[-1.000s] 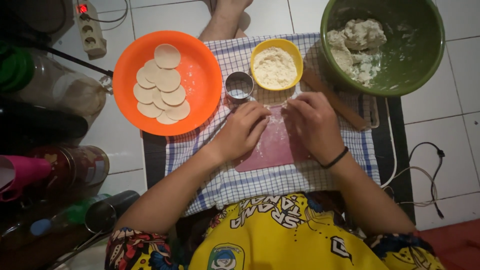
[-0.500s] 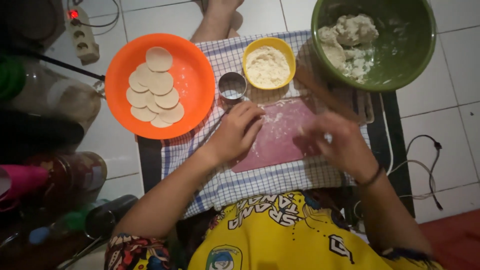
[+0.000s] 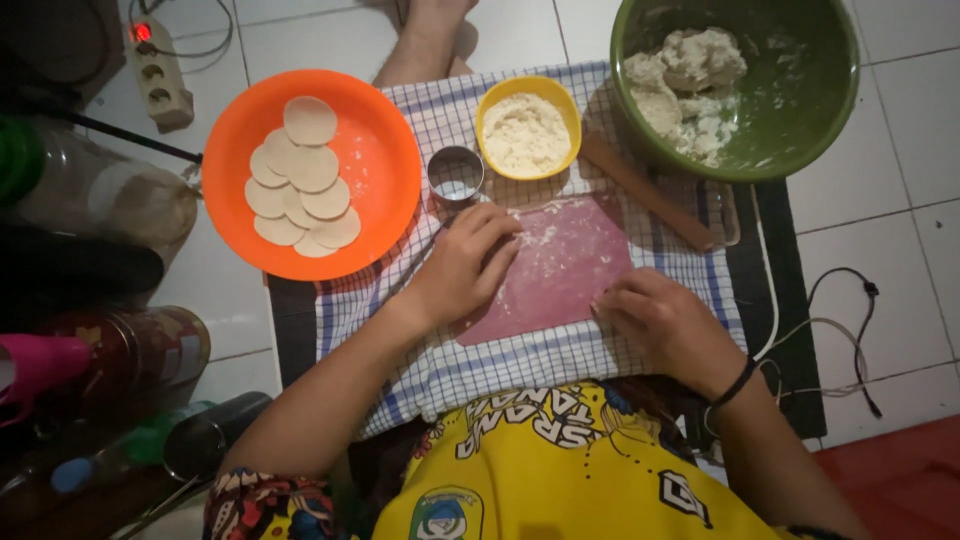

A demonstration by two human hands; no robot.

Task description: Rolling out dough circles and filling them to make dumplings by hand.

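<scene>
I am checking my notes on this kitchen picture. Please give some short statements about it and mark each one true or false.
1. The orange plate holds round dough discs. True.
2. The left hand grips the rolling pin. False: it rests on the pink mat; the pin lies untouched.
3. The green bowl is empty. False: it holds lumps of dough.
4. The right hand rests at the mat's lower right edge. True.
5. The yellow bowl contains flour. True.
</scene>
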